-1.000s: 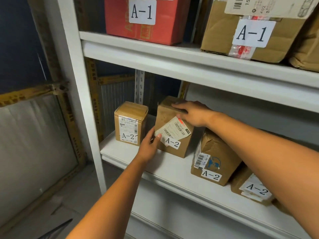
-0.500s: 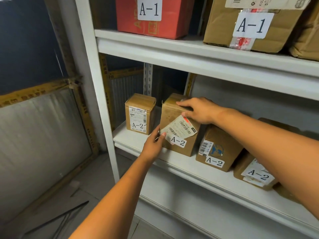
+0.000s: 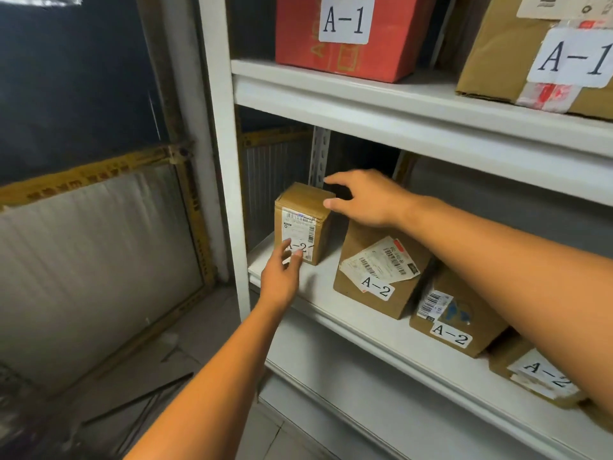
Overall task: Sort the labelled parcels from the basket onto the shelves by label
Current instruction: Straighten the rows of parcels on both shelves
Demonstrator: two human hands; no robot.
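Several brown parcels labelled A-2 stand on the white lower shelf. The leftmost small parcel stands upright near the shelf's left end. My left hand touches its front label with straight fingers. My right hand hovers open over its top right edge, fingers spread, holding nothing. Right of it stands the larger tilted parcel, free of both hands. Two more A-2 parcels, one and another, follow to the right, partly hidden by my right arm.
The upper shelf carries a red box and a brown box, both labelled A-1. A white upright post bounds the shelves on the left. Beyond it are a yellow-framed panel and the floor.
Both hands left the larger tilted A-2 parcel and moved left to the small leftmost parcel. The camera also moved closer and to the left.
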